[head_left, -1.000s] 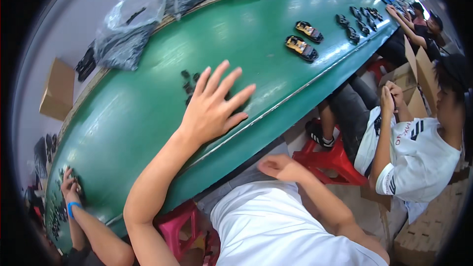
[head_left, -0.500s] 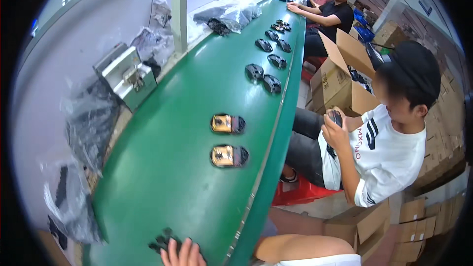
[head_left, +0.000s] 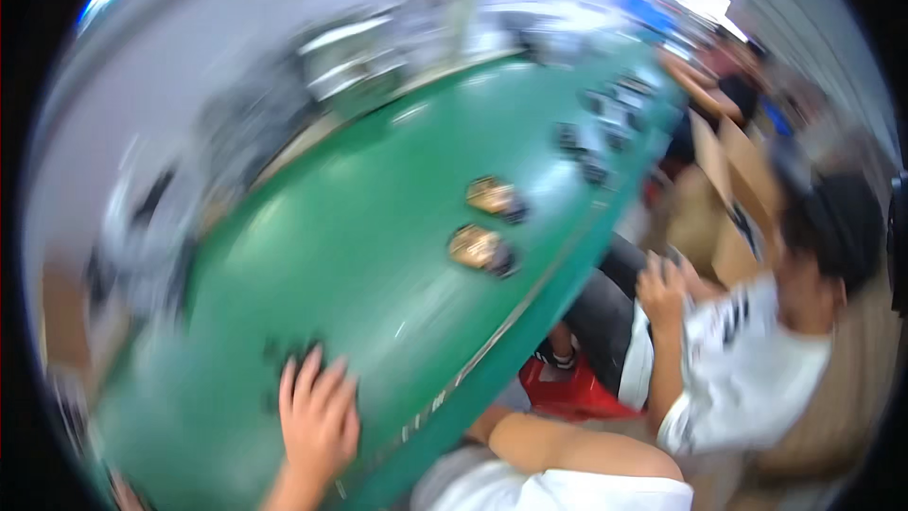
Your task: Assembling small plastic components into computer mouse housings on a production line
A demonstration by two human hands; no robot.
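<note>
One left hand (head_left: 322,412), two golden pieces (head_left: 478,248)

Green table (head_left: 359,218); 2 gold-and-black devices (head_left: 480,249); black parts (head_left: 274,350); red stool (head_left: 577,394).

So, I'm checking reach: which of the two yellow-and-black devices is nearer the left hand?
The lower yellow-and-black device in the picture; the upper one lies beyond it, farther from the left hand.

Long, glossy green counter (head_left: 359,255) bearing scattered pieces.
Two rounded gold-and-black pieces (head_left: 480,248) lie side by side midway; blurred dark pieces (head_left: 594,171) group toward the far end; small black parts (head_left: 274,350) cluster nearer the viewer.
</note>
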